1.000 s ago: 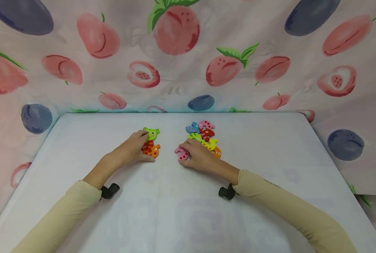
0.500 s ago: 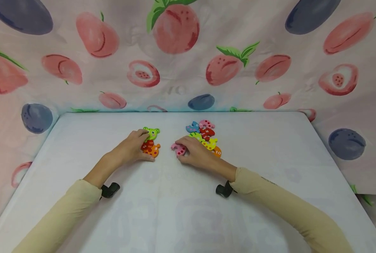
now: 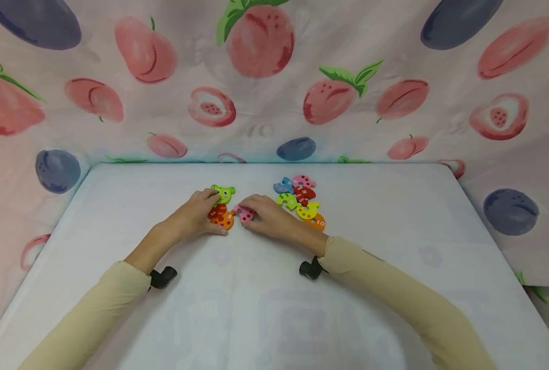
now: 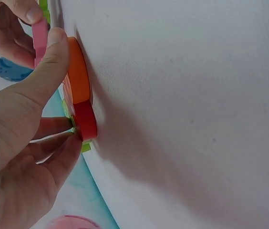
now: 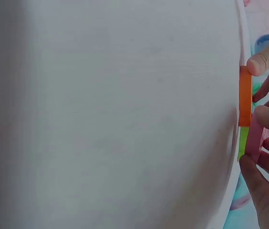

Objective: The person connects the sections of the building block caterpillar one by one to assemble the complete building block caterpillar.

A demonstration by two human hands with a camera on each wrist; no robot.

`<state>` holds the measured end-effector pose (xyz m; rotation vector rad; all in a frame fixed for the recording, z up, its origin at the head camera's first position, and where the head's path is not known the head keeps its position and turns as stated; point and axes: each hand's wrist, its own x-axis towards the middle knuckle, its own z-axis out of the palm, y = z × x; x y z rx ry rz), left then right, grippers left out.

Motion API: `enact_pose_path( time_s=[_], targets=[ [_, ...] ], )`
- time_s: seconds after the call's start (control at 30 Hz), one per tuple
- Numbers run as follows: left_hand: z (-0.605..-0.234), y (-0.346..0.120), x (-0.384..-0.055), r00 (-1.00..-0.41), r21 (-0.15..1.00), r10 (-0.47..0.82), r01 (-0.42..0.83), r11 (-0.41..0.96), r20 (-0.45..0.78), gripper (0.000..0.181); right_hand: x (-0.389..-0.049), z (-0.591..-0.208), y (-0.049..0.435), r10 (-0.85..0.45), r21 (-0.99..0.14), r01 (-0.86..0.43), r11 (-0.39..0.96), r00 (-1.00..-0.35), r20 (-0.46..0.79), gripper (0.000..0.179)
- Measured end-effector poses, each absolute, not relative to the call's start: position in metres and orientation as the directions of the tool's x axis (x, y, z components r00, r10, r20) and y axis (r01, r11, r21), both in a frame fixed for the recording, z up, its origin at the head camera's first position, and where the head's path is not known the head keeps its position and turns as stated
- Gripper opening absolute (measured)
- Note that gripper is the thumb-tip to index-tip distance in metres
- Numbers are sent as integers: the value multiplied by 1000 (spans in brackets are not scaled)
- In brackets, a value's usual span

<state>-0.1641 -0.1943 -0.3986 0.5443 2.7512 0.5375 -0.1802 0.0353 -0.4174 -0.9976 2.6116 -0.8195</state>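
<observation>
My left hand (image 3: 192, 214) spans a short row of joined puzzle pieces on the table, fingers at the green head piece (image 3: 226, 195) and thumb by the orange piece (image 3: 222, 221) numbered 3. Between these sits a red piece (image 3: 217, 210) marked 2. My right hand (image 3: 271, 217) pinches a pink puzzle piece (image 3: 243, 213) with darker spots between thumb and fingers, right beside the orange piece. In the right wrist view, the pink piece (image 5: 254, 137) looks tilted and raised against the orange piece (image 5: 245, 95).
Just beyond my right hand lies a cluster of loose puzzle pieces: blue (image 3: 283, 185), pink (image 3: 304, 182), red (image 3: 304, 194), green (image 3: 287, 201), yellow (image 3: 308, 210) and an orange one (image 3: 316, 222) marked 10. A fruit-print cloth (image 3: 265, 103) hangs behind the white table (image 3: 371, 205).
My right hand has carried the pink piece leftward from beside the loose cluster to the orange piece. My left hand has stayed on its row.
</observation>
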Motion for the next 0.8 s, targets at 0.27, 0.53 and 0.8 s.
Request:
enact_pose_path(
  time_s=[0.27,0.53,0.8],
  targets=[
    [-399,-194,-164,-888,399,415,314,862,-198,94,-184,-415,23,-685,-550,-564,616,-728,-21,48],
    [-398,-194,-164,-886,406,415,308,860,-208,94,-188,-415,18,-682,-540,-557,631,-730,-43,47],
    [-399,-194,-165,-884,398,420,316,861,-206,95,-189,-416,13,-689,-534,-562,631,-722,-55,47]
  ],
)
